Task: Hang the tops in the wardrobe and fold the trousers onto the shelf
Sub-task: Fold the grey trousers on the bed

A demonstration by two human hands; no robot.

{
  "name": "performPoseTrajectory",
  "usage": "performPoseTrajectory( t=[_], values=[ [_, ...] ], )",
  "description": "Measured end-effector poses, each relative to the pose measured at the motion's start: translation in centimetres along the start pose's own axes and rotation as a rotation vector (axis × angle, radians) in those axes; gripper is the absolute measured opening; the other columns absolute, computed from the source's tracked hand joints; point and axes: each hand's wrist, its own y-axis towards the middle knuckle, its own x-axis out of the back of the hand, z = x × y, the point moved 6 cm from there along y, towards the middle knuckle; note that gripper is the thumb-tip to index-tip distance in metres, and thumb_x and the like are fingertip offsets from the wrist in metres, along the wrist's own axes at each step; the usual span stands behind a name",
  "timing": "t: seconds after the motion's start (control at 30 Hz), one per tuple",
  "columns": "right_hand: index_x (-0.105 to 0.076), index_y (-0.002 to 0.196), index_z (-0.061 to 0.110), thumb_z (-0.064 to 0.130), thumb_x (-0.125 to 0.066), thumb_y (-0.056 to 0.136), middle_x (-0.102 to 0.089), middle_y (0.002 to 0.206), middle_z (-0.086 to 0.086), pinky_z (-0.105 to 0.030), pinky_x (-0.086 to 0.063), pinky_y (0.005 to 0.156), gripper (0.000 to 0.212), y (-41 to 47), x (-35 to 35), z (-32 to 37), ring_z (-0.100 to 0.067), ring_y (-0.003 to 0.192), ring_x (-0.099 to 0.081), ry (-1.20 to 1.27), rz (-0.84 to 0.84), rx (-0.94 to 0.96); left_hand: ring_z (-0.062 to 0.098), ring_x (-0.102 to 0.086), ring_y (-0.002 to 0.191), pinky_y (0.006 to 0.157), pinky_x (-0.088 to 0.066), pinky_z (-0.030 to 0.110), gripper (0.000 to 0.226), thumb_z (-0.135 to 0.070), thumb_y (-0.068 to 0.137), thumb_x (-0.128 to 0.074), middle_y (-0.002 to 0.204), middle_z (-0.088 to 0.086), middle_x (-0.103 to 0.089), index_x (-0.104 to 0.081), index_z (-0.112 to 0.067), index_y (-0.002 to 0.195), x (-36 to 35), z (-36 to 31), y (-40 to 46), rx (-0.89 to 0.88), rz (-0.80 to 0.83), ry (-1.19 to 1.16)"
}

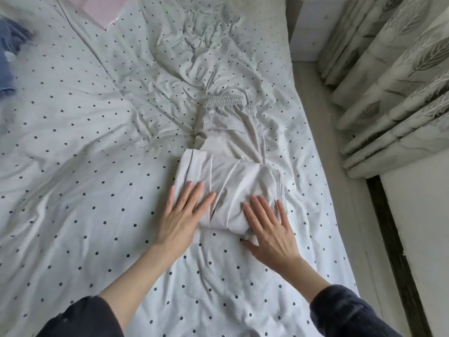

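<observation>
Head view: left hand (183,215) and right hand (269,227) both lie flat, fingers straight, pressing on the folded end of the pale trousers (228,176). The trousers stretch away on the dotted bedsheet (97,166), elastic waistband farthest. Blue clothing (9,57) far left; leaf-print curtain (393,76) right.

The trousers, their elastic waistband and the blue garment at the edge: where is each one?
trousers (233,188), head view, on the folded leg part.
elastic waistband (223,100), head view, middle of the gathered band.
blue garment (9,57), head view, on its blurred cloth at the far left.
</observation>
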Motion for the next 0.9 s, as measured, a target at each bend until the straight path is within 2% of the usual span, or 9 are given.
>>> performPoseTrajectory(
  t=[0.07,0.2,0.43,0.5,0.6,0.67,0.73,0.8,0.9],
  values=[
    [-0.038,0.141,0.009,0.036,-0.075,0.067,-0.042,0.145,-0.015,-0.054,-0.022,0.109,0.087,0.7,-1.2,-0.6,-0.028,0.137,-0.032,0.016,0.007,-0.029,0.032,-0.033,0.138,0.112,-0.014,0.052,0.096,0.002,0.055,-0.062,0.149,0.012,-0.037,-0.031,-0.019,0.144,-0.1,-0.3,1.3,-0.031,-0.046,0.005],
    [-0.040,0.138,0.005,0.020,-0.048,0.079,-0.046,0.140,-0.019,-0.053,-0.028,0.110,0.061,2.7,-1.8,-1.1,-0.033,0.132,-0.042,0.029,-0.017,-0.082,0.032,-0.045,0.130,0.108,-0.027,0.048,0.071,0.000,0.072,-0.024,0.142,0.013,-0.046,-0.032,-0.015,0.140,-1.0,-0.7,1.8,-0.035,-0.057,0.008],
    [-0.058,0.127,0.004,0.011,-0.027,0.077,-0.058,0.129,-0.016,-0.054,-0.043,0.099,0.059,0.2,0.1,0.1,-0.032,0.121,-0.055,0.039,0.086,-0.118,0.029,-0.062,0.112,0.085,-0.051,0.049,0.066,0.000,0.068,-0.023,0.125,0.012,-0.062,-0.043,-0.016,0.128,1.7,-2.2,-0.3,-0.003,-0.040,-0.058],
    [-0.061,0.123,0.004,0.011,-0.027,0.075,-0.061,0.125,-0.015,-0.054,-0.046,0.096,0.059,-2.0,1.5,1.0,-0.032,0.117,-0.058,0.051,0.112,-0.089,0.029,-0.065,0.105,0.077,-0.054,0.048,0.064,0.000,0.062,-0.041,0.118,0.012,-0.065,-0.051,-0.016,0.123,3.0,-3.9,-2.6,-0.033,0.003,-0.071],
    [-0.065,0.118,0.006,0.012,-0.029,0.074,-0.064,0.120,-0.012,-0.052,-0.048,0.092,0.057,-6.1,3.6,2.8,-0.030,0.111,-0.062,0.059,0.172,-0.060,0.028,-0.068,0.099,0.071,-0.056,0.045,0.081,0.007,0.035,-0.072,0.114,0.012,-0.067,-0.067,-0.013,0.114,3.4,-6.0,-6.8,-0.010,0.158,-0.100],
    [-0.067,0.113,0.007,0.014,-0.029,0.074,-0.066,0.116,-0.010,-0.050,-0.050,0.089,0.055,-8.4,4.8,4.4,-0.029,0.107,-0.064,0.063,0.233,-0.040,0.028,-0.063,0.109,0.079,-0.054,0.043,0.081,0.007,0.043,-0.075,0.124,0.013,-0.062,-0.063,-0.012,0.121,4.7,-7.4,-9.2,-0.004,0.209,-0.136],
    [-0.068,0.109,0.009,0.017,-0.030,0.073,-0.067,0.110,-0.009,-0.047,-0.052,0.084,0.053,-9.9,5.0,5.2,-0.028,0.100,-0.067,0.080,0.293,-0.030,0.024,-0.036,0.136,0.103,-0.038,0.041,0.076,0.006,0.075,-0.057,0.150,0.011,-0.033,-0.036,-0.016,0.144,5.1,-8.2,-10.9,0.004,0.364,-0.214],
    [-0.064,0.116,0.009,0.015,-0.035,0.075,-0.064,0.116,-0.008,-0.045,-0.051,0.087,0.051,-12.1,5.5,6.6,-0.028,0.105,-0.065,0.150,0.416,-0.017,0.019,-0.017,0.143,0.111,-0.026,0.037,0.073,0.004,0.087,-0.039,0.156,0.005,-0.014,-0.015,-0.023,0.151,5.3,-8.8,-13.1,0.015,0.628,-0.232],
    [-0.038,0.143,0.017,0.011,-0.039,0.092,-0.041,0.144,0.002,-0.037,-0.036,0.107,0.051,-13.8,7.1,8.1,-0.021,0.131,-0.044,0.216,0.661,0.060,0.024,-0.029,0.139,0.107,-0.032,0.032,0.068,0.007,0.089,-0.030,0.155,0.004,-0.021,-0.019,-0.020,0.150,6.8,-9.8,-14.9,-0.013,0.875,-0.270]
  ],
)
